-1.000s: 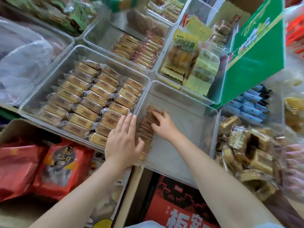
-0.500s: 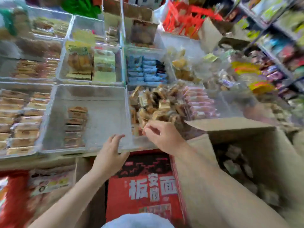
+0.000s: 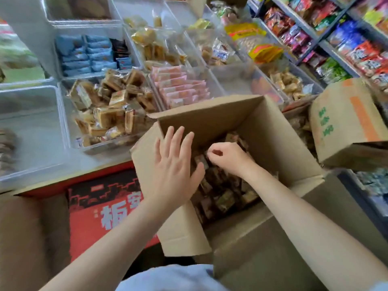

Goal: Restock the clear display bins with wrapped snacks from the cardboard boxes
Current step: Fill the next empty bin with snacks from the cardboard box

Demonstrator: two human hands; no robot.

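An open cardboard box (image 3: 262,127) stands in front of me, with several brown wrapped snacks (image 3: 224,198) heaped inside. My left hand (image 3: 174,171) hovers flat over the box's left wall with its fingers spread, holding nothing. Deep in the box, my right hand (image 3: 228,158) curls its fingers and pinches a wrapped snack on top of the heap. At the left is a nearly bare clear display bin (image 3: 31,122); a few snacks show blurred at its far left edge.
Clear bins behind the box hold brown square snacks (image 3: 109,110), pink packets (image 3: 180,89) and blue packets (image 3: 88,55). A second cardboard box (image 3: 346,122) sits at the right. A red carton (image 3: 105,208) lies below the counter. Shelves of bagged snacks (image 3: 346,38) rise at the right.
My view swung right from the bins to the open box. Both hands left the nearly bare bin; the right one went down into the box, and the left one moved over its wall.
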